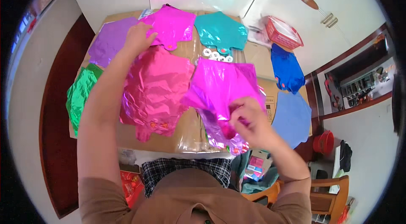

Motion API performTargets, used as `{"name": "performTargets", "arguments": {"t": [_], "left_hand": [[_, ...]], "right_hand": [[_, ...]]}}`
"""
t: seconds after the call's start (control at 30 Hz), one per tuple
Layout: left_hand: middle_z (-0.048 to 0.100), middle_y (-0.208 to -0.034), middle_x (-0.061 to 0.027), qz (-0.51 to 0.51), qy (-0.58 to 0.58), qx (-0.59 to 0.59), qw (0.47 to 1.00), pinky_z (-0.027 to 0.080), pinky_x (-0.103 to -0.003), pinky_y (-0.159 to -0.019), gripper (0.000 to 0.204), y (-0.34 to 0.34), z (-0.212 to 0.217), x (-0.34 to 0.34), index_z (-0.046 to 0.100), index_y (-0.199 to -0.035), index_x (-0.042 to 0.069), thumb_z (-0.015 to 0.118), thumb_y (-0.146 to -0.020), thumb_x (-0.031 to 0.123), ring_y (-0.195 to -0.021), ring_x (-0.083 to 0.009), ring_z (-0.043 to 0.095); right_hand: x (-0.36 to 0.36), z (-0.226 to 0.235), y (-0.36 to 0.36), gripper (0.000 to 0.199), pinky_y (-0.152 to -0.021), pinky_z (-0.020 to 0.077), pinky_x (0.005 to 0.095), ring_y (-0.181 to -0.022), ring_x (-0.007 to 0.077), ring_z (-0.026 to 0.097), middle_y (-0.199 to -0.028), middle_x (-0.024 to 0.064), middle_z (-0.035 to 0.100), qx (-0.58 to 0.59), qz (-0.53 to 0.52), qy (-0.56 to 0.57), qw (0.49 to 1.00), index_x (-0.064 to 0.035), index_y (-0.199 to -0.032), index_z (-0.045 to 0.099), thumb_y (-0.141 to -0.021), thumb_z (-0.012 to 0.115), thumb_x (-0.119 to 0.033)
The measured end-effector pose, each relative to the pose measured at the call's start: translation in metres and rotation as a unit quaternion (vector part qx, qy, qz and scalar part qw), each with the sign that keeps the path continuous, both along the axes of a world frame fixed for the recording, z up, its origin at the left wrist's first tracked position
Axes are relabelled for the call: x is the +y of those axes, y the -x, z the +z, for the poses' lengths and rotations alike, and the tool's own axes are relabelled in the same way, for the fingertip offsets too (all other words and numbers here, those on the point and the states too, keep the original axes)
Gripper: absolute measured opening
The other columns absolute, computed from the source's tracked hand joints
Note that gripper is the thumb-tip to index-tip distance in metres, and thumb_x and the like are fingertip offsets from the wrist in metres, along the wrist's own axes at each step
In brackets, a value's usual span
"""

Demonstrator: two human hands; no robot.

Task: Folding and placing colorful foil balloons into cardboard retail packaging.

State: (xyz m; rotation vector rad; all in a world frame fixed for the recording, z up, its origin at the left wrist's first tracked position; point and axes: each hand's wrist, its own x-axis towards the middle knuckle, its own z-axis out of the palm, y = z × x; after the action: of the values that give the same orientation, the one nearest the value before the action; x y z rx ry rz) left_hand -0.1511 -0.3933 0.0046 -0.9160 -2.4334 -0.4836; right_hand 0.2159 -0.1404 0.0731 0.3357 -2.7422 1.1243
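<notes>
My right hand (249,118) grips the lower edge of a flat magenta foil balloon (224,86) and holds it lifted over a purple foil piece (215,133). My left hand (137,38) reaches forward and rests, fingers spread, on the seam between a purple foil balloon (108,40) and a magenta foil balloon (171,25) at the far side. A crumpled pink foil balloon (154,90) lies under my left forearm, on the cardboard-covered table (190,135).
A teal foil balloon (220,31), a green one (80,93) and two blue ones (287,69) lie around the table. Small white tape rolls (215,54) sit near the middle back. A red box (281,31), a red bucket (323,141) and a wooden chair (330,190) stand at the right.
</notes>
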Motion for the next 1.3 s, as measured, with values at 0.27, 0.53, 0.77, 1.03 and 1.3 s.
{"name": "performTargets", "arguments": {"t": [0.27,0.53,0.77,1.03,1.3], "left_hand": [[0.062,-0.095,-0.0126,-0.346,-0.059,-0.133,0.927,0.043,-0.043,-0.085,0.026,-0.213,0.045,0.043,0.065,-0.094,0.005,0.07,-0.075,0.021,-0.092,-0.0302,0.058],[0.056,-0.125,-0.0134,-0.344,0.099,-0.183,0.916,0.028,-0.049,-0.106,0.039,-0.249,0.001,0.086,0.059,-0.118,0.006,0.057,-0.086,0.028,-0.12,-0.0315,0.047],[0.049,-0.134,-0.0115,-0.376,0.154,-0.111,0.907,0.022,-0.051,-0.11,0.046,-0.235,-0.006,0.106,0.056,-0.123,0.008,0.06,-0.083,0.029,-0.129,-0.0333,0.039],[0.047,-0.131,-0.0149,-0.416,0.088,-0.135,0.895,0.028,-0.049,-0.107,0.047,-0.224,-0.017,0.098,0.056,-0.122,0.007,0.063,-0.08,0.027,-0.125,-0.035,0.04],[0.053,-0.119,-0.0195,-0.35,-0.065,-0.128,0.925,0.038,-0.046,-0.097,0.036,-0.187,0.005,0.1,0.06,-0.11,0.002,0.063,-0.081,0.023,-0.111,-0.0367,0.049]], "right_hand": [[-0.012,-0.064,-0.03,0.01,-0.078,0.0414,0.0392,-0.089,0.0315,0.054,-0.09,0.0129,0.056,0.039,-0.121,-0.064,0.99,-0.0042,-0.075,0.058,-0.071,0.067,-0.006],[-0.022,-0.065,-0.042,0.011,-0.07,0.038,0.0422,-0.078,0.0304,0.051,-0.081,0.0095,0.052,0.049,-0.132,-0.083,0.987,-0.0066,-0.073,0.058,-0.07,0.067,-0.01],[-0.005,-0.064,-0.032,0.011,-0.074,0.0388,0.0414,-0.081,0.0304,0.05,-0.084,0.0074,0.055,0.031,-0.094,-0.085,0.991,-0.0085,-0.075,0.062,-0.071,0.07,-0.015],[0.043,-0.012,0.067,0.017,-0.062,0.0473,0.0292,-0.068,0.0116,0.059,-0.068,0.0083,0.061,-0.065,-0.137,0.1,0.983,-0.0008,-0.077,0.065,-0.084,0.061,-0.015],[0.082,-0.075,0.3,0.04,-0.066,0.0499,0.0358,-0.073,0.0235,0.064,-0.081,0.0139,0.067,-0.069,-0.211,-0.088,0.971,-0.001,-0.084,0.066,-0.067,0.08,-0.034]]}}
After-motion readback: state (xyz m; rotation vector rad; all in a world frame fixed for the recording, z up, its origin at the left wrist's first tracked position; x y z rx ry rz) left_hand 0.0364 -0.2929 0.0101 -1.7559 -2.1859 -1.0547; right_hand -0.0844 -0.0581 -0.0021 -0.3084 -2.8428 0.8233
